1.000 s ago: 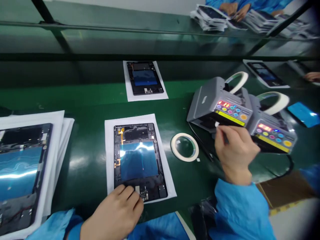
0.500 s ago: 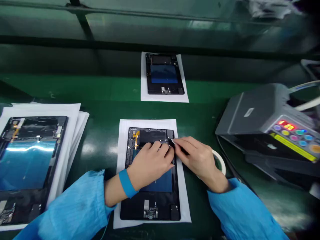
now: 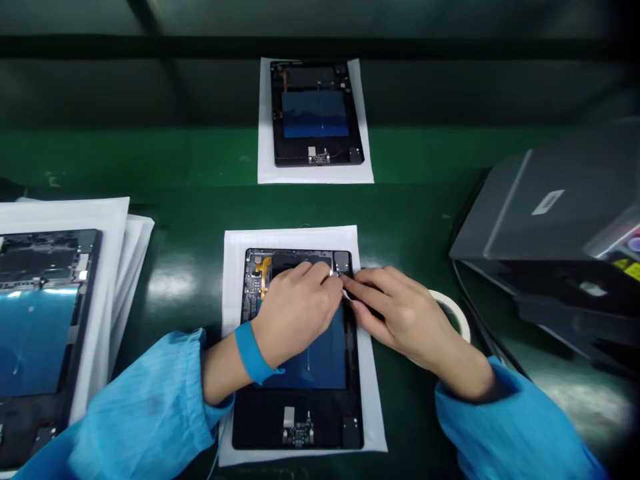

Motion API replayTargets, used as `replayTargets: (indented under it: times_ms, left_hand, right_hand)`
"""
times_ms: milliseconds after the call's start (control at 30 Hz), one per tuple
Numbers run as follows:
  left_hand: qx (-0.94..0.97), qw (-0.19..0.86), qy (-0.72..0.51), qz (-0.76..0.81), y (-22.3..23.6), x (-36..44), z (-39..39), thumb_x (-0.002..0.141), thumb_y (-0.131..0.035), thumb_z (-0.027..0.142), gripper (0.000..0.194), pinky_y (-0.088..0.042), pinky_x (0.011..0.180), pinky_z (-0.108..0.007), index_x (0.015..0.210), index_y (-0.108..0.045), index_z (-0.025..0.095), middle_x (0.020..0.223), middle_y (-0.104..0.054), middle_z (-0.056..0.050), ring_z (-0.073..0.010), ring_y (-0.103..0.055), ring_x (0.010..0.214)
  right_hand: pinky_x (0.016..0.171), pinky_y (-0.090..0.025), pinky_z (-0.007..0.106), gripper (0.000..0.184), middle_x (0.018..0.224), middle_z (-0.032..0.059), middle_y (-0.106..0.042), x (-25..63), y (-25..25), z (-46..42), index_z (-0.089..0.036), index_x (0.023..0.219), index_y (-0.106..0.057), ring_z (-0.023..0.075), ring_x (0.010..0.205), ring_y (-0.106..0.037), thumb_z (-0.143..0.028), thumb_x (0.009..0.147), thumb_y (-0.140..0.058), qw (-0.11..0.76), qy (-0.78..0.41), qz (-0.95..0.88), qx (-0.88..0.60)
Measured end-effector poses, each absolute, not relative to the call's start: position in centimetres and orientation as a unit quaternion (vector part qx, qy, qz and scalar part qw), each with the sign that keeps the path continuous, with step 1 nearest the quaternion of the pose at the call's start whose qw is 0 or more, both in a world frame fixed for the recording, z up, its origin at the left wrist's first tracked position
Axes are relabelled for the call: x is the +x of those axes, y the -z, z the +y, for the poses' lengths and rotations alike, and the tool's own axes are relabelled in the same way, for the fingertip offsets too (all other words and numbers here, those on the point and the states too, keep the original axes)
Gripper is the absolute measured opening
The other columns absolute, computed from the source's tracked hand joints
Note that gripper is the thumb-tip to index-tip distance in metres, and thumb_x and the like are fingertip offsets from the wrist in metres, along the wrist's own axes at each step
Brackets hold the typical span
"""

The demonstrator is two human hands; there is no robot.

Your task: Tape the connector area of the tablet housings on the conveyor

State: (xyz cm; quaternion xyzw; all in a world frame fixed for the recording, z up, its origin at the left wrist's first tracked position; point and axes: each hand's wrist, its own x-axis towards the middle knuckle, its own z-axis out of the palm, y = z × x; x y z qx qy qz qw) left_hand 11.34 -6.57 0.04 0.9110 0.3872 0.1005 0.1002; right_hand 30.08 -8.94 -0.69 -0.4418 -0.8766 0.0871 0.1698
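Tablet frame (image 3: 263, 420), top edge under hands (image 3: 295, 320) (image 3: 400, 313)

Tablet (image 3: 295, 427) on paper (image 3: 235, 293), tape roll (image 3: 457, 313) to rt, dispenser (image 3: 550, 227) beyond.

Overhead light leaves pale glare on the green workbench (image 3: 170, 283), and the corners darken and blur.

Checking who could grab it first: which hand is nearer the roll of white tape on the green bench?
Right: the right hand partly hides the roll of white tape. The left hand is farther off, on the open tablet.
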Motion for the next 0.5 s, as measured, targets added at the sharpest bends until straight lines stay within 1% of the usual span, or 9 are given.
replayTargets:
  times_ms: [200,300,400,500]
  left_hand:
    - [0.900,0.120,-0.110,0.404,0.4,11.2,-6.3,0.091,-0.048,0.019,0.014,-0.045,0.063,-0.031,0.081,-0.058,0.018,0.080,-0.057,-0.002,-0.0180,-0.053,0.075]
    - [0.899,0.125,-0.114,0.404,0.4,11.1,-6.1,0.092,-0.047,0.019,0.015,-0.046,0.065,-0.031,0.083,-0.059,0.018,0.081,-0.057,-0.001,-0.0173,-0.053,0.075]
    - [0.919,0.079,-0.088,0.375,-0.2,11.1,-6.4,0.091,-0.048,0.017,0.014,-0.045,0.062,-0.030,0.083,-0.059,0.017,0.081,-0.057,-0.003,-0.0183,-0.053,0.076]
    - [0.939,0.010,-0.048,0.339,-1.1,11.1,-7.2,0.089,-0.048,0.015,0.015,-0.045,0.058,-0.032,0.093,-0.062,0.012,0.084,-0.058,-0.006,-0.0210,-0.054,0.078]
  right_hand:
    - [0.068,-0.048,0.032,0.026,0.092,0.0085,-0.065,30.2,1.0,-9.0,-0.011,0.106,-0.065,0.0180,0.078,-0.055,-0.022,0.090,-0.048,0.182,-0.050,-0.883,-0.430]
    - [0.066,-0.045,0.031,0.026,0.092,0.0072,-0.065,30.2,1.0,-9.2,-0.013,0.105,-0.065,0.0173,0.077,-0.055,-0.025,0.090,-0.049,0.172,-0.027,-0.886,-0.431]
    - [0.064,-0.043,0.032,0.027,0.090,0.0068,-0.065,29.7,0.5,-9.6,-0.012,0.106,-0.065,0.0178,0.076,-0.054,-0.027,0.089,-0.050,0.134,0.018,-0.889,-0.438]
    - [0.060,-0.039,0.033,0.031,0.083,0.0063,-0.064,29.0,0.0,-10.1,-0.008,0.108,-0.064,0.0187,0.073,-0.053,-0.028,0.088,-0.052,0.089,0.062,-0.890,-0.442]
